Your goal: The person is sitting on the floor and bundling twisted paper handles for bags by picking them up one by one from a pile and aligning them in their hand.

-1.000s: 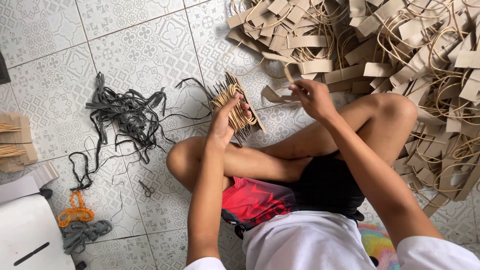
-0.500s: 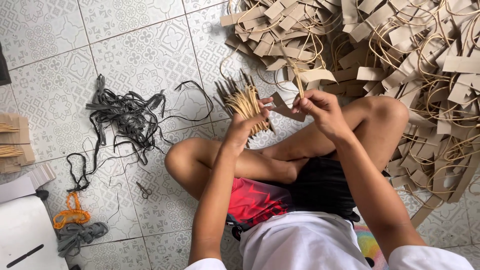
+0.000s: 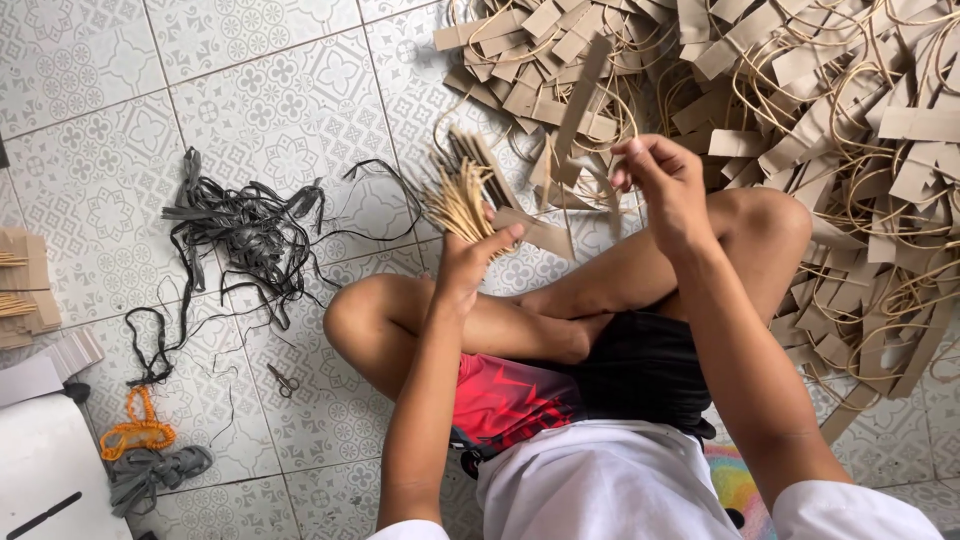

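I sit cross-legged on a patterned tile floor. My left hand (image 3: 468, 262) grips a bundle of tan cord handles with brown paper strips (image 3: 470, 190), fanned upward above my left knee. My right hand (image 3: 665, 185) is raised above my right knee, fingers pinched on a single brown paper strip with a looped cord (image 3: 580, 110) that hangs in front of the pile. A big heap of the same brown strips and tan cords (image 3: 820, 110) covers the floor ahead and to the right.
A tangle of black straps (image 3: 245, 230) lies on the tiles to the left. Small scissors (image 3: 283, 380) lie near my left knee. An orange cord (image 3: 140, 430), grey straps (image 3: 155, 470), a white board (image 3: 45, 470) and stacked brown pieces (image 3: 25, 290) sit at the left edge.
My right hand has lifted a strip out of the heap and risen. My left hand with the bundle has moved up and right toward it.
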